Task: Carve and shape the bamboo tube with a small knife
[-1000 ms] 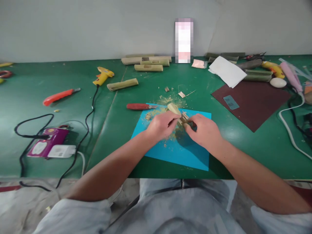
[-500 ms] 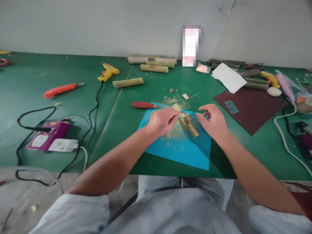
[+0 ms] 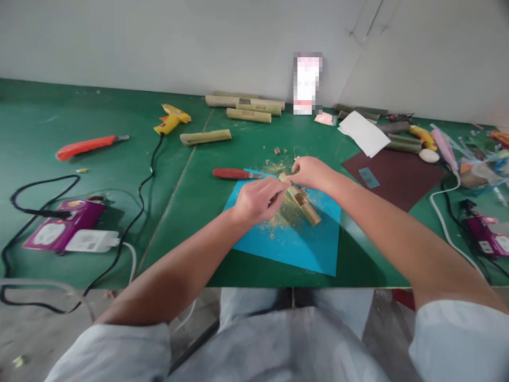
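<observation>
A pale bamboo tube point(image 3: 309, 211) with a rectangular slot cut in its side lies slantwise on a blue sheet point(image 3: 318, 260). My left hand point(image 3: 260, 200) is over the tube's far end, thumb and forefinger pinched together; whatever is between them is too small or hidden to name. From the right, my right hand point(image 3: 314, 172) bends over the same end, its curled fingers and thumb meeting the left fingertips. Its grip is partly hidden. Sawdust and shavings point(image 3: 274, 225) spread around the tube. Left of it lies a red-handled knife point(image 3: 233, 173), its blade at the sheet's far edge.
Bamboo tubes point(image 3: 248, 115) lie by the wall near a propped phone point(image 3: 306, 85). On the left are a yellow glue gun point(image 3: 172, 119), an orange cutter point(image 3: 87, 147) and a purple power strip point(image 3: 66, 225) with cables. A brown sheet point(image 3: 392, 178) and white paper point(image 3: 362, 132) lie right.
My right hand has moved left from beside the tube to the left fingertips, its fingers closing in. My left hand stays pinched at the tube's far end. The view has shifted slightly.
</observation>
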Demonstrator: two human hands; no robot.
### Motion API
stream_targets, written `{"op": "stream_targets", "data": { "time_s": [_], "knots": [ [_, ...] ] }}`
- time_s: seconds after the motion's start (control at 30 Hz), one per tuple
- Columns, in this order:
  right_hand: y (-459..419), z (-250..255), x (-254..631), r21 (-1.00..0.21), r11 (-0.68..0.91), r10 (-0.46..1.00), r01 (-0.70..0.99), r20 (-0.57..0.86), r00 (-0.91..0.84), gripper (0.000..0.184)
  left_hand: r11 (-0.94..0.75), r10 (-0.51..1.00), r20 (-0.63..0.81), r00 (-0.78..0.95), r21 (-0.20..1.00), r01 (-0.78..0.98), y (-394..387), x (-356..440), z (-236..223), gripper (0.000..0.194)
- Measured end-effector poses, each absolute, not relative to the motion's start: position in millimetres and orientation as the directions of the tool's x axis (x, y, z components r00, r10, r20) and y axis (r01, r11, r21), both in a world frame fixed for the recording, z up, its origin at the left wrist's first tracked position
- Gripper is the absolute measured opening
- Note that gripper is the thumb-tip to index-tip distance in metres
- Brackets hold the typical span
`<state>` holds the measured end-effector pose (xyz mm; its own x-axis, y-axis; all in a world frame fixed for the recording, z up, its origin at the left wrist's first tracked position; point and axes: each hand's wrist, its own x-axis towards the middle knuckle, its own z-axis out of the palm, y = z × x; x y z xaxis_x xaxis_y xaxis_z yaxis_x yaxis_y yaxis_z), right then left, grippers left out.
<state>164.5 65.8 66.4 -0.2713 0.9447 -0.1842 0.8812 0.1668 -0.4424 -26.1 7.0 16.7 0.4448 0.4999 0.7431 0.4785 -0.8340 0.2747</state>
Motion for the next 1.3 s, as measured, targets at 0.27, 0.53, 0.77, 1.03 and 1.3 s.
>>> {"op": "stream_targets", "data": {
  "time_s": [0.27, 0.53, 0.77, 1.03, 1.3],
  "knots": [
    [72, 61, 153, -0.435, 0.120, 0.927, 0.893, -0.274, -0.258, 0.010, -0.829, 0.517, 0.741, 0.429, 0.307, 0.468, 6, -23, 15, 0.019],
    [72, 55, 195, -0.822, -0.151, 0.965, 0.550, -0.244, -0.100, 0.007, -0.773, 0.612, 0.725, 0.316, 0.463, 0.434, 5, -19, 16, 0.018],
    [40, 48, 233, -0.908, -0.333, 0.942, 0.253, -0.333, 0.046, 0.012, -0.605, 0.760, 0.641, 0.107, 0.637, 0.477, 6, -19, 20, 0.015],
    [-3, 40, 246, -0.918, -0.329, 0.943, 0.222, -0.332, 0.027, 0.025, -0.599, 0.763, 0.633, 0.128, 0.620, 0.507, 9, -19, 19, 0.014],
    [-29, 51, 232, -0.831, -0.174, 0.943, 0.529, -0.295, -0.154, 0.020, -0.606, 0.788, 0.551, 0.276, 0.612, 0.508, 12, -17, 5, 0.017]
  ]
}}
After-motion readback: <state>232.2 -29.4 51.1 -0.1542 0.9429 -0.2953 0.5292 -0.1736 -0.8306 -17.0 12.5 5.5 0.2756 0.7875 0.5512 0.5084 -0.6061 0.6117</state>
